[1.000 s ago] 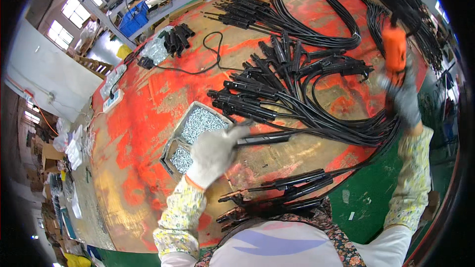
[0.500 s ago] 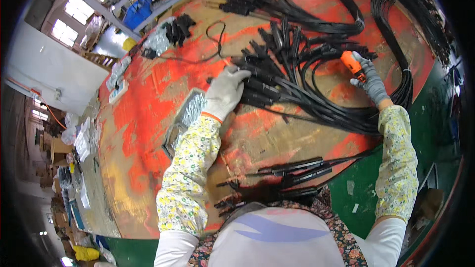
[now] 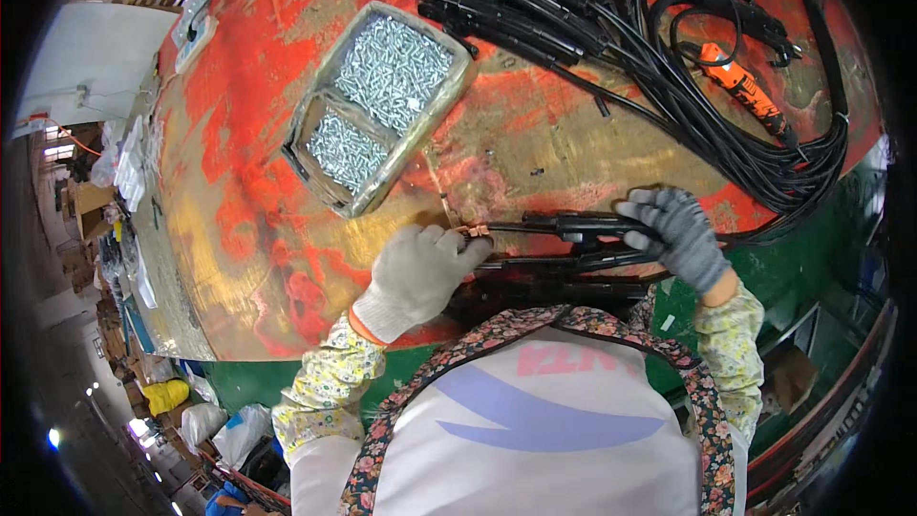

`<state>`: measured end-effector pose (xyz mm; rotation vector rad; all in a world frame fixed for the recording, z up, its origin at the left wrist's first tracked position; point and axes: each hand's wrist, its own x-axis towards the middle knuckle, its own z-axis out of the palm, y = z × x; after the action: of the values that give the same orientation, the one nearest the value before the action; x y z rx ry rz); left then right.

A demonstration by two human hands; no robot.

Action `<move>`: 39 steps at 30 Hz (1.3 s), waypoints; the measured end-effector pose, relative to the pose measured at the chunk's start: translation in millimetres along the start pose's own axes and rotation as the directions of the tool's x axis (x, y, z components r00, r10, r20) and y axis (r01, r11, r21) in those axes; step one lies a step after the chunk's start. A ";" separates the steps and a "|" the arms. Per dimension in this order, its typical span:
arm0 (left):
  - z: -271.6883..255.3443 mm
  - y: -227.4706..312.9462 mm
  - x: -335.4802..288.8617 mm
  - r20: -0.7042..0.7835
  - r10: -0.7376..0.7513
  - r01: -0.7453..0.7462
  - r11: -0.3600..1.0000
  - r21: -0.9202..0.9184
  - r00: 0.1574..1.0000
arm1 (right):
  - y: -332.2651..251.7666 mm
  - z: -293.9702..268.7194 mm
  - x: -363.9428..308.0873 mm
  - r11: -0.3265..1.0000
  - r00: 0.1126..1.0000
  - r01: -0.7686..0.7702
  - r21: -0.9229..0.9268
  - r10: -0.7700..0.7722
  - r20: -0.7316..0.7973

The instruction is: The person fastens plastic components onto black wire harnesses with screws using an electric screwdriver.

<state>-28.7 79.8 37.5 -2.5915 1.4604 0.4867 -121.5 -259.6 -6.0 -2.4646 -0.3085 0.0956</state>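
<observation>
We are holding a black cable connector (image 3: pixel 573 225) level over the near edge of the worn red table (image 3: pixel 239 229), its copper tip pointing left. Our left hand (image 3: pixel 420 272), in a pale knit glove, is pinching that tip between thumb and fingertips. Our right hand (image 3: pixel 680 234), in a grey glove, is curling its fingers around the connector's body. More black connectors are lying just beneath. Farther out, a two-part metal tray (image 3: pixel 315 105) is holding silver screws, and an orange power screwdriver (image 3: pixel 740 91) is lying among looped black cables (image 3: pixel 669 86).

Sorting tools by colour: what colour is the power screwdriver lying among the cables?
Orange with black parts; the power screwdriver shows best in the head view.
</observation>
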 end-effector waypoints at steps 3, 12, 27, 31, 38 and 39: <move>-4.5 -7.0 2.7 0.119 0.051 -0.060 0.995 0.079 0.992 | -3.4 10.9 3.7 0.994 1.000 -0.003 -0.113 0.007 0.029; -53.2 -37.4 13.1 -0.006 0.171 -0.171 0.981 -0.092 0.985 | -13.4 5.3 14.0 0.997 0.995 0.064 -0.042 -0.060 0.079; -68.5 -40.2 7.2 -0.327 -0.160 0.014 0.913 -0.409 0.931 | -61.9 -30.7 97.6 0.811 0.920 0.330 -0.484 -0.391 -0.029; -73.2 -29.5 16.4 -0.351 -0.127 -0.066 0.871 -0.488 0.928 | -81.5 -31.9 100.0 0.720 0.887 0.399 -0.568 -0.460 0.041; -49.2 -0.5 38.9 -0.366 -0.494 -0.162 0.408 -0.899 0.788 | -84.5 -37.5 107.7 0.732 0.785 0.396 -0.554 -0.583 -0.209; -54.7 -2.8 38.2 -0.130 -0.433 -0.076 0.140 -0.987 0.892 | -83.7 -38.1 109.4 0.791 0.768 0.357 -0.497 -0.552 -0.326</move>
<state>3.8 35.9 75.9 -4.0835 0.8412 1.3554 -26.4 -191.7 76.2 -2.6252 -0.7893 -0.8403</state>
